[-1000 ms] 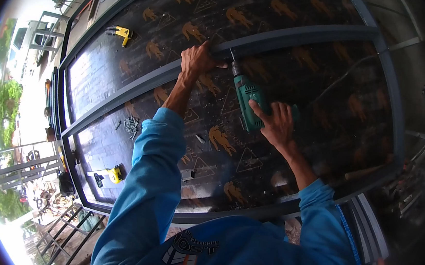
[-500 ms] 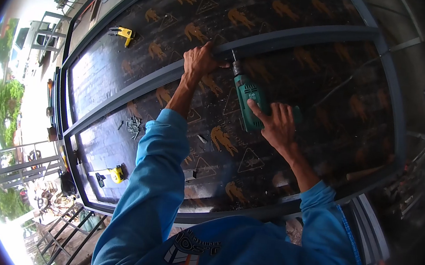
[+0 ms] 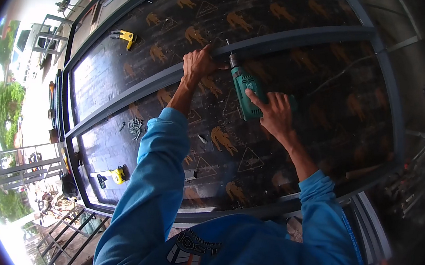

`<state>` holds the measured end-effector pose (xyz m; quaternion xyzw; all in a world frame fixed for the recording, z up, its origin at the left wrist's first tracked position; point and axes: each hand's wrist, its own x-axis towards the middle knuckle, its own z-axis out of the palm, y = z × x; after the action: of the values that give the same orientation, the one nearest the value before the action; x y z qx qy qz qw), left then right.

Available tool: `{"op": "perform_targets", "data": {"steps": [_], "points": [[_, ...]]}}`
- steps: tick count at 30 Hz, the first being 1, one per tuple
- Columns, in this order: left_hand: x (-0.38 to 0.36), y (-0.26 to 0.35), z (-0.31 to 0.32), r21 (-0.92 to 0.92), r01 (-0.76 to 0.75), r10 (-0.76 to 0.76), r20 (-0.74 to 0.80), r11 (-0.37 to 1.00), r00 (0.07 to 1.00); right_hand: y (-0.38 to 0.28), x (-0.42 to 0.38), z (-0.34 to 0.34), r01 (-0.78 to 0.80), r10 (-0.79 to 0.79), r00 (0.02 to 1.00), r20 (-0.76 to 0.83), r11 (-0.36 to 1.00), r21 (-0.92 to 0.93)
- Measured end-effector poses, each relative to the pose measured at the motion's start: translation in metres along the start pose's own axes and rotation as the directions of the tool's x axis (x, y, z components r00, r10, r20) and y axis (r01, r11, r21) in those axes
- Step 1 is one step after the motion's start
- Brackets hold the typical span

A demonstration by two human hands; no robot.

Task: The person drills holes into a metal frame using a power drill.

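My right hand (image 3: 275,113) is wrapped round the handle of a green power drill (image 3: 248,92), its index finger stretched along the body. The drill's bit (image 3: 227,42) overlaps the grey metal crossbar (image 3: 284,36) of a large frame. My left hand (image 3: 196,64) grips that same crossbar just left of the bit, thumb pointing toward the drill chuck. Under both hands lies a dark board (image 3: 251,160) printed with orange animal figures and triangles.
A small pile of screws (image 3: 135,128) lies on the board left of my left forearm. A yellow tape measure (image 3: 118,174) sits near the lower left, and a yellow-and-black tool (image 3: 126,37) beyond the crossbar. Metal racks (image 3: 28,165) stand outside at left.
My right hand and the drill have moved forward and slightly left, so the bit reaches farther across the crossbar. My left hand has stayed on the bar.
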<state>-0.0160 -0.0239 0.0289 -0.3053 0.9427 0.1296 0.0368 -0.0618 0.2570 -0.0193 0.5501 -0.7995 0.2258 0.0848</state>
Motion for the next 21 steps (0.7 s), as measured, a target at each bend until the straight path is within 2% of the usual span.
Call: {"op": "perform_targets", "data": {"steps": [3,5,8,12,15,17,21], "points": [[-0.002,0.002,0.001,-0.001,0.001,-0.001,0.013,1.0,1.0,-0.004,-0.005,-0.006,-0.016,0.014,0.997,0.07,0.999,0.035],[0.0,0.001,0.001,0.014,0.011,-0.011,-0.001,1.0,1.0,-0.008,-0.006,-0.006,-0.01,0.01,1.0,0.008,1.0,0.011],[0.0,-0.002,0.003,0.019,0.01,-0.01,-0.01,1.0,1.0,-0.005,-0.01,-0.01,-0.006,0.004,0.998,0.07,0.999,0.036],[0.0,0.0,0.003,0.03,0.008,-0.007,-0.032,1.0,0.999,-0.004,-0.007,-0.018,-0.002,0.0,0.999,0.044,1.0,0.029],[-0.004,0.003,0.003,0.055,0.052,-0.054,0.031,0.997,0.998,-0.004,-0.004,-0.018,0.007,-0.008,1.0,0.012,0.999,0.044],[-0.005,0.007,0.0,0.042,0.038,-0.036,-0.034,0.998,0.999,-0.006,-0.004,-0.011,-0.032,0.032,0.999,0.005,0.999,0.021],[-0.005,0.004,0.0,0.037,0.021,-0.018,-0.066,0.999,0.998,-0.008,-0.008,-0.011,-0.036,0.036,0.999,0.02,0.999,0.029]]}}
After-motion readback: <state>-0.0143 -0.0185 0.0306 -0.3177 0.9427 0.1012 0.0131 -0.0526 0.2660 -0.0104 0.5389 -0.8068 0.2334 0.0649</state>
